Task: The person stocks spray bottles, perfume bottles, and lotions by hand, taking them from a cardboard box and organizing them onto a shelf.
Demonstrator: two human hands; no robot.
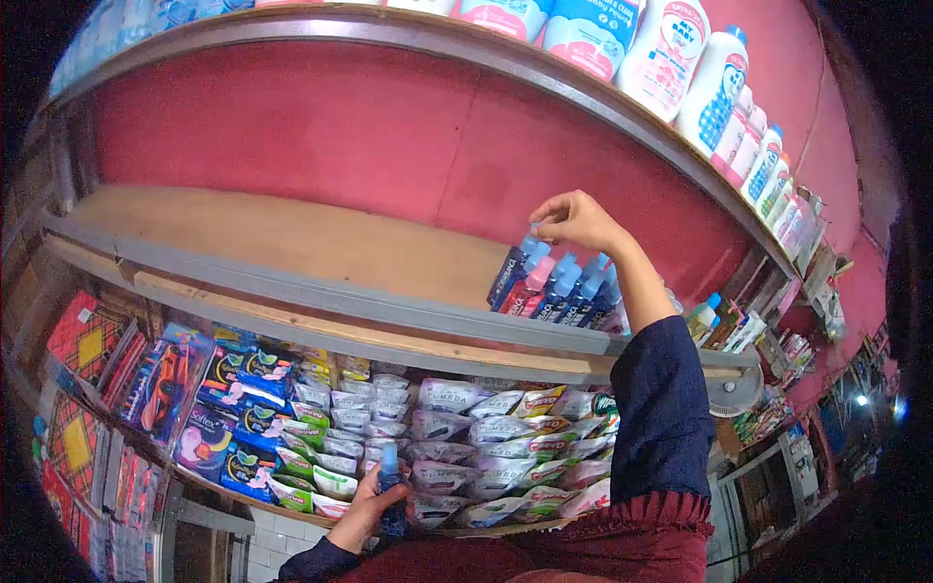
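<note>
From my feed the right hand (575,220) is up at the wooden shelf (292,243), fingertips pinched together right over the cap of one small bottle in the cluster of blue and pink bottles (554,287). It looks like it's touching the top of the leftmost blue one, but the fingers cover the cap, so I can't say for sure whether it's actually gripped or just touched. The dark blue sleeve (661,408) blocks the right end of that cluster, so no idea how many bottles are back there.

Left hand (374,505) is low in the frame, wrapped around a dark blue bottle (391,491) with a lighter blue cap, held upright in front of the lower shelf. Fingers closed around its body, only the cap and a bit of the front show.

Behind it there's a heap of white sachets (486,437), and sanitary pad packs (233,408) to the left. The labels are mostly too blurry to read. Baby powder bottles (700,68) on the top shelf are cut off by the frame edge, and the corners are just black from the lens
</note>
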